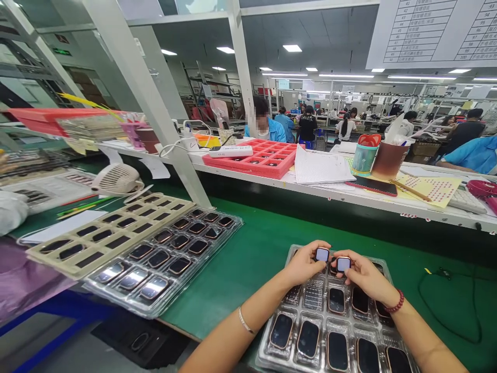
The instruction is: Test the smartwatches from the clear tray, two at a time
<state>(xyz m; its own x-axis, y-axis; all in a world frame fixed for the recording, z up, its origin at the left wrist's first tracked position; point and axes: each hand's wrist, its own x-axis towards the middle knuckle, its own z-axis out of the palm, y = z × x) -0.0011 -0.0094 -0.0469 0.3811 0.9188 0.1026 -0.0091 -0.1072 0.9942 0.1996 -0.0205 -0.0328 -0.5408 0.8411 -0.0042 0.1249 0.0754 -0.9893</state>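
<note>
In my left hand (308,262) I grip a smartwatch body (322,254) with a pale lit screen and a gold-toned frame. A second watch body (343,264) of the same look is pinched in my right hand (365,273), close beside the first. Both hands hover over the far part of a clear plastic tray (267,346). Several dark-screened watch bodies, such as one near the front (309,339), sit in its pockets. Two pockets left of centre hold no watch. My wrists and hands hide some of the far pockets.
To the left lie another clear tray (235,224) of watches and a beige foam tray (93,257). A shelf (272,182) crosses behind, bearing a red foam tray (287,168), papers, cups and a phone (373,185). A black cable (423,305) lies at right. Other people work farther back.
</note>
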